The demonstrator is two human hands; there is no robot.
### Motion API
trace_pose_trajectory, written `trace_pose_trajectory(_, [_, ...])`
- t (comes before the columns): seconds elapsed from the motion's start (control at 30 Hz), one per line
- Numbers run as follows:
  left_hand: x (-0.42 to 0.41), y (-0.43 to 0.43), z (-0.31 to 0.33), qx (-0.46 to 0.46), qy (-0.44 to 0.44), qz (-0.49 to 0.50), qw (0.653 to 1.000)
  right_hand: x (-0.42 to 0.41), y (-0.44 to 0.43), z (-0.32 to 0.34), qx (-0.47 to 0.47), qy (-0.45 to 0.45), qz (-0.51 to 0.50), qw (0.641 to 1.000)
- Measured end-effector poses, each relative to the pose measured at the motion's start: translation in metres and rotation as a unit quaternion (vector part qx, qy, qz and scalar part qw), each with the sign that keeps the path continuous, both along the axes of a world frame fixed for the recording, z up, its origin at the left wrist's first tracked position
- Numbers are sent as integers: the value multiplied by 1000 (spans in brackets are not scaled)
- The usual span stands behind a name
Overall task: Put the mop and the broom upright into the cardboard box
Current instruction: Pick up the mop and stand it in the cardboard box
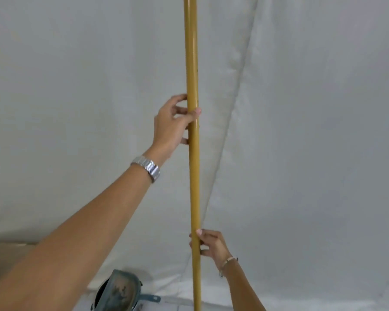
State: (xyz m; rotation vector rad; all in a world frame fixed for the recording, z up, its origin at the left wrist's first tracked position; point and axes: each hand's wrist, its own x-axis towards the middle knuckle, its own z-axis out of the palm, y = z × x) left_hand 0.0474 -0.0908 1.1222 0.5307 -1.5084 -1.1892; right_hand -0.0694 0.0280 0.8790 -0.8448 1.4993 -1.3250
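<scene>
A long yellow-tan handle (193, 63) stands upright through the middle of the head view, from the top edge to the bottom edge. Its head is out of frame, so I cannot tell whether it belongs to the mop or the broom. My left hand (173, 124), with a silver watch on the wrist, grips the handle at mid-height. My right hand (208, 244) grips it lower down. A brown cardboard surface (2, 257) shows at the lower left behind my left forearm, probably the box.
White cloth (301, 131) hangs as a backdrop behind the handle and covers the floor. A teal-grey bucket or dustpan-like object (119, 290) with a dark rim and a handle lies on the floor at bottom centre, left of the pole.
</scene>
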Motion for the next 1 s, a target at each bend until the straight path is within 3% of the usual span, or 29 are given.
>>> trace_pose_trajectory(0.5, [259,-58,36,-48,-44,50,997,240,-121,14,-75,-36,118,989])
trace_pose_trajectory(1.0, [450,-167,8,-44,-72,48,995,433,-259,-15,-49,-53,171,983])
